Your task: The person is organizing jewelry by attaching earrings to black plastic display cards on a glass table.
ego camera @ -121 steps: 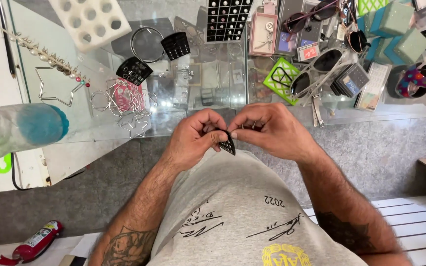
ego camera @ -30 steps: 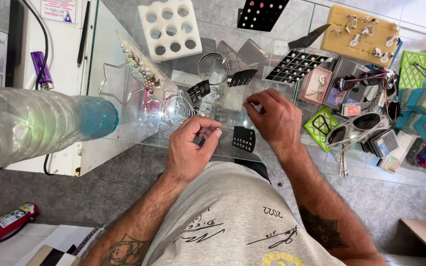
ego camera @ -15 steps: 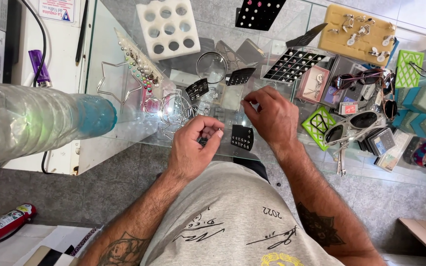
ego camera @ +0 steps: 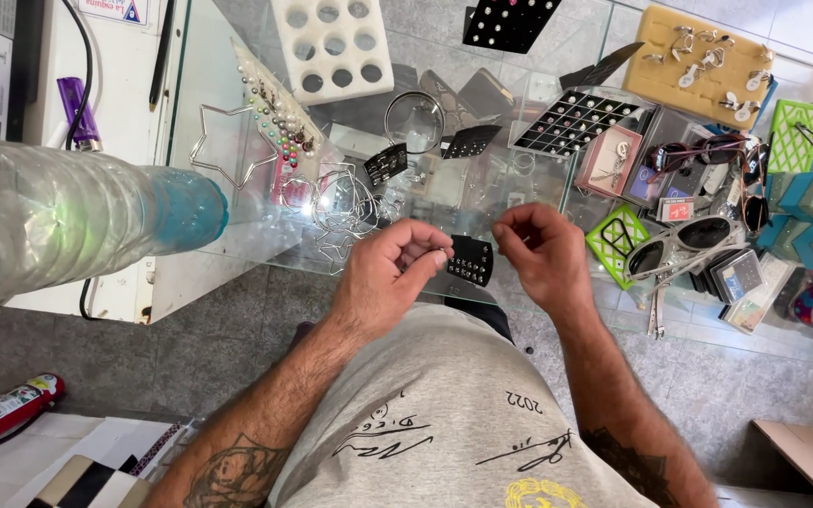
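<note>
At the far left we see a clear plastic bottle with a blue cap lying on its side, its cap end over the left edge of the glass counter. Just beyond the cap a wire star rests on the glass beside a strip of coloured beads, and a white tray with round holes sits near the counter's far edge. A tangle of thin hoop earrings lies close to the near edge.

Our left hand hovers just off that near edge, fingers curled in and thumb pressed to forefinger; it seems to pinch something very small, though we cannot make out what. Between the two hands a small black earring card studded with tiny stones rests at the counter's near edge, touching neither hand as far as we can tell.

Our right hand is just right of the card, fingertips drawn together in a pinch near its upper corner; whatever it holds is too small to see.

Further right lie a green lattice stand, white-framed sunglasses, and, toward the far right corner, a tan board carrying earrings.
</note>
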